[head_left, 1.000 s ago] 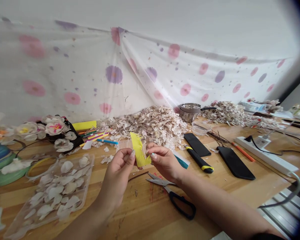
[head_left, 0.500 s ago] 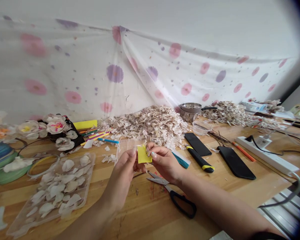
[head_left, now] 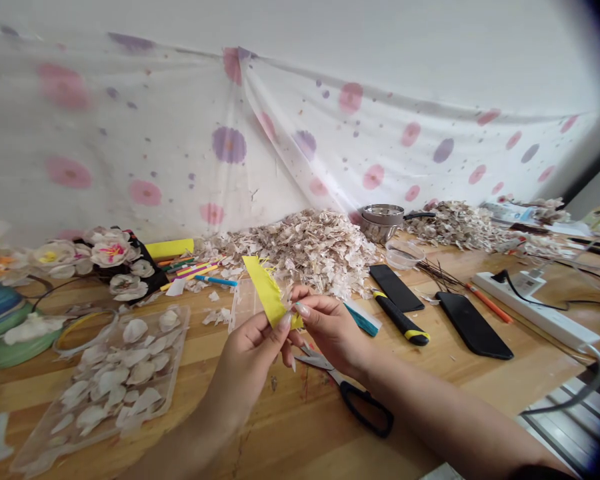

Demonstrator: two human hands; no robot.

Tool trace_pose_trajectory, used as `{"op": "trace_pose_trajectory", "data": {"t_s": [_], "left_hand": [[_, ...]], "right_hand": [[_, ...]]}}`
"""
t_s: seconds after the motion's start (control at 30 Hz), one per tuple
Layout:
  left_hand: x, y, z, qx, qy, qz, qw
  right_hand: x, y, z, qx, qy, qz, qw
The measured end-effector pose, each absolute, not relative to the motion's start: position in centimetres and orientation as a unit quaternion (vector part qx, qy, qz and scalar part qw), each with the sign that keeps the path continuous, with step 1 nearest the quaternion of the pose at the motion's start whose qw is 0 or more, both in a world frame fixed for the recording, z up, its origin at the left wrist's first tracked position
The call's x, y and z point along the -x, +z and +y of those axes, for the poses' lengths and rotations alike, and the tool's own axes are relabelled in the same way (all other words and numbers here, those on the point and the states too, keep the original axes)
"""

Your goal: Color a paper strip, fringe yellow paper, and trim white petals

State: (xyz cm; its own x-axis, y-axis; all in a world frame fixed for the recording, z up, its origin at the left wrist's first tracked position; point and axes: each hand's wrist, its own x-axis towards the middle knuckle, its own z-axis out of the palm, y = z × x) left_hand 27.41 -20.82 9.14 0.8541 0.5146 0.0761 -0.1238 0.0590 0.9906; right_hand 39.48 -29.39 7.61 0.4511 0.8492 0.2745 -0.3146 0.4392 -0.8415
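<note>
Between my two hands, above the wooden table (head_left: 270,433), is a strip of yellow paper (head_left: 263,287) with a fringed edge on its right side. My left hand (head_left: 260,340) pinches the strip near its lower end between thumb and fingers. The fingertips of my right hand (head_left: 325,323) are closed on the same lower end, beside the left thumb. The strip's upper part sticks out free to the upper left. Black-handled scissors (head_left: 365,407) lie on the table under my right hand, their blades partly hidden by it.
A clear tray of white petals (head_left: 113,380) lies at left, near fabric-like flowers (head_left: 113,250). Behind my hands rises a heap of dried flakes (head_left: 315,250). To the right are a utility knife (head_left: 400,318), two black phones (head_left: 473,323) and a white power strip (head_left: 535,310).
The yellow strip has turned, so its long part and fringed edge now show, pointing to the upper left. My left fingers have shifted to the strip's lower end.
</note>
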Motion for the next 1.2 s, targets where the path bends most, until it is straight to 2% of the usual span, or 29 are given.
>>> {"op": "trace_pose_trajectory", "data": {"t_s": [0.27,0.53,1.2], "left_hand": [[-27.3,8.4,-20.3,-0.722,0.27,0.154,0.619],[-27.0,9.7,-21.6,-0.648,0.229,0.126,0.715],[-27.0,9.9,-22.0,-0.623,0.224,0.119,0.74]], "right_hand": [[-38.6,8.4,-29.6,0.321,0.51,-0.302,0.738],[-38.5,7.1,-29.4,0.251,0.523,-0.307,0.755],[-37.5,6.1,-29.2,0.213,0.525,-0.296,0.769]]}}
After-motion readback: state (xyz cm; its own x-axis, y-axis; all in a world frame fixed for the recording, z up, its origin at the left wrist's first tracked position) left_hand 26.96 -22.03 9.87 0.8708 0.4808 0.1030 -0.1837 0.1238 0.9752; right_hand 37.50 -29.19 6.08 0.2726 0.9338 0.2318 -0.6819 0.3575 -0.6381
